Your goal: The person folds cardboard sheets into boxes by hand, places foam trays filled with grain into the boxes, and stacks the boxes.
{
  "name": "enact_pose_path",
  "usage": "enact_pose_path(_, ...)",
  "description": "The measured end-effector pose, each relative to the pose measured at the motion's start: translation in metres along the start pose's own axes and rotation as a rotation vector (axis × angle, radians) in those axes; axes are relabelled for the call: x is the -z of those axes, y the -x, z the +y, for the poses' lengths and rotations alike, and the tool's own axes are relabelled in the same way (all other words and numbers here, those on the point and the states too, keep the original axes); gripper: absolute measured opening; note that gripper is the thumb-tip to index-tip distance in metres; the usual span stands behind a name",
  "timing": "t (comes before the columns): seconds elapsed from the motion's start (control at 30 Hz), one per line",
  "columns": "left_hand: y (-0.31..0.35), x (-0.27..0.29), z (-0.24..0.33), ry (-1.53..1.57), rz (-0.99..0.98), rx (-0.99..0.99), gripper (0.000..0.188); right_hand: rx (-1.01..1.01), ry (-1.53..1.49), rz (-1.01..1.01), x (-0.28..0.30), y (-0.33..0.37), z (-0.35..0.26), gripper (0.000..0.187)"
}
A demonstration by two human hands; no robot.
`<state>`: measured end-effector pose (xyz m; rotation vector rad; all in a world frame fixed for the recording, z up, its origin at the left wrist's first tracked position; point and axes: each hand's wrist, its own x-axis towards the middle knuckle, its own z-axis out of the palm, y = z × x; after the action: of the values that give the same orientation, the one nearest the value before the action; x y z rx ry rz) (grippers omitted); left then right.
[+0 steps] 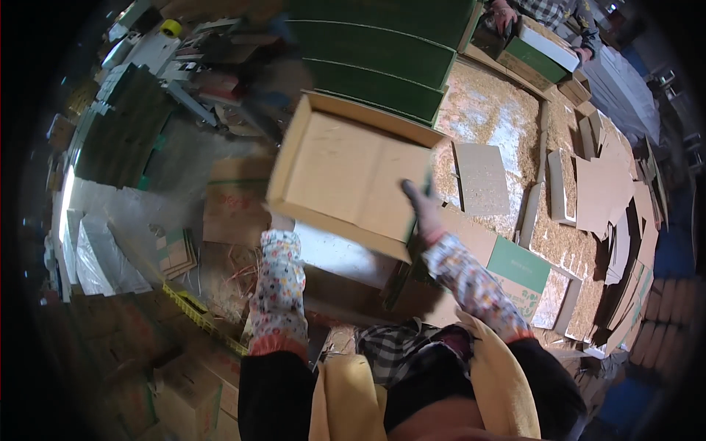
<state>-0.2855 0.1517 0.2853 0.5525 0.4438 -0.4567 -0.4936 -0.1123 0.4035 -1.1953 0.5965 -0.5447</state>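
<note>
A shallow, open-topped cardboard box (349, 165) is held up in front of me, tilted, its plain brown inside facing up. My right hand (426, 213), in a dark-tipped glove, grips its right wall, with the thumb over the inside and the other fingers hidden behind. At the near left corner my left hand (279, 222) supports it from below; most of its fingers are out of sight. Floral sleeve covers reach down both my forearms. A strip of green shows on the box's outer right side.
Dark green boxes (375, 59) are stacked just beyond. On the right, a worktable (489, 95) is strewn with shavings, a grey-brown board (482, 178) and cardboard sheets (603, 184). A co-worker's hands (504, 16) hold a green-sided box (533, 59). A yellow crate (195, 312) stands at lower left.
</note>
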Motion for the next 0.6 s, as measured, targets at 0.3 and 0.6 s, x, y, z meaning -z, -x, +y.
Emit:
enact_pose_path(0.3, 0.205, -0.024, -0.123, -1.749, -0.271, -0.317, 0.058, 0.265, 1.224, 0.228, 0.127, 0.105, -0.040, 0.082)
enact_pose_path(0.6, 0.330, -0.149, -0.160, -2.136, -0.800, -0.170, 0.091, -0.206, 0.377, 0.355, 0.383, 0.357, -0.102, 0.059)
